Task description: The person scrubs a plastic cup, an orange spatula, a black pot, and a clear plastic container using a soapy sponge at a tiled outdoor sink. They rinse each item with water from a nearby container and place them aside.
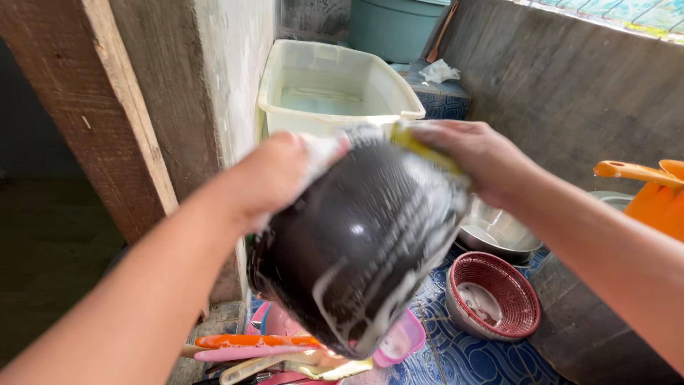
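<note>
A dark, soapy round pot (356, 242) is held up in front of me, tilted, its outside streaked with white foam. My left hand (274, 175) grips its upper left rim, fingers covered in suds. My right hand (474, 153) presses a yellow sponge (420, 146) against the pot's upper right edge.
A white plastic tub (335, 89) with water stands behind. Below on the blue patterned floor sit a red woven basket (499, 292), a steel bowl (499, 232), pink plastic items (402, 339) and an orange-handled utensil (249, 341). An orange dipper (652, 192) is at right. Concrete walls close in.
</note>
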